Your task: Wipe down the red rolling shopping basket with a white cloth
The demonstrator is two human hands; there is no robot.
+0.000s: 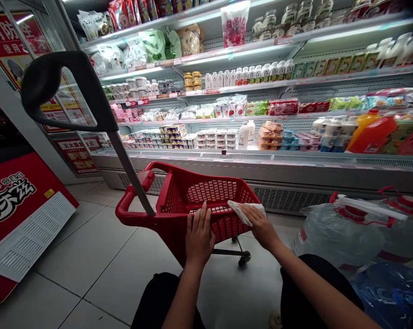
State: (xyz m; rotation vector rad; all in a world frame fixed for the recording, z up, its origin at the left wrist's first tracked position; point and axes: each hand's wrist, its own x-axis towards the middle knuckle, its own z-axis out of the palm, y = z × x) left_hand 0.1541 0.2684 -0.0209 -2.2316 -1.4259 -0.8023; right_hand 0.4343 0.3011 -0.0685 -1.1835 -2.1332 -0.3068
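Note:
A red plastic shopping cart [179,220] with a perforated basket stands in front of me. My left hand [198,235] rests on the basket's near rim, its fingers stretched out over the edge and nothing held in them. Farther right along the same rim, my right hand [259,224] grips a folded white cloth [240,212] and presses it against the basket's corner. Part of the cloth is covered by the fingers. The cart's grey pole rises at the left to a black loop handle [105,114]. A caster wheel [244,259] shows below the basket.
A refrigerated display case [199,157] filled with dairy, drinks and packaged food spans the back. Large clear water jugs [340,233] stand close on the right, with a blue bottle [394,292] below them. A red freezer [24,205] is at the left on the tiled floor [100,265].

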